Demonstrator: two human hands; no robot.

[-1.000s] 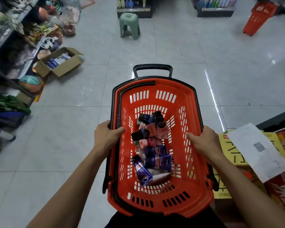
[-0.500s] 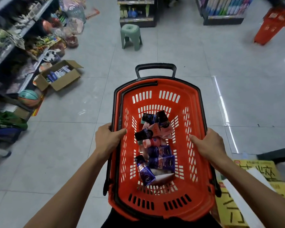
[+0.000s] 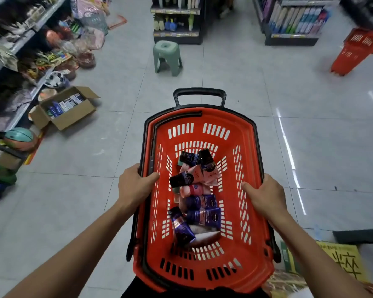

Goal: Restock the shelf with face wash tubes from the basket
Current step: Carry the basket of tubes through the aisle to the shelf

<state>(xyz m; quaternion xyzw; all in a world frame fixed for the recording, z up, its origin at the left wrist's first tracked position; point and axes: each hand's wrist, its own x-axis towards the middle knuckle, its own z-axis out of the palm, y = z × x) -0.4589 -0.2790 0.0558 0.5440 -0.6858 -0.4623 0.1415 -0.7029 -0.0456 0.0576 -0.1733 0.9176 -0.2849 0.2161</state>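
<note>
A red plastic basket (image 3: 252,250) with a black rim and black handle is carried in front of me above the tiled floor. Several face wash tubes (image 3: 199,201), blue, pink and black-capped, lie in a loose pile along its bottom. My left hand (image 3: 134,186) grips the basket's left rim, thumb inside the wall. My right hand (image 3: 264,195) grips the right rim the same way. A product shelf (image 3: 295,18) stands at the far right of the aisle.
A green stool (image 3: 167,57) stands ahead in the aisle. An open cardboard box (image 3: 65,108) of goods sits on the floor at the left, beside cluttered shelves and balls. Another red basket (image 3: 357,50) leans at the far right. Yellow signage (image 3: 340,261) lies at the lower right.
The view has shifted forward and up along the aisle; the stool and far shelves show more, the display at the right has slid out of frame. Both hands keep their grip.
</note>
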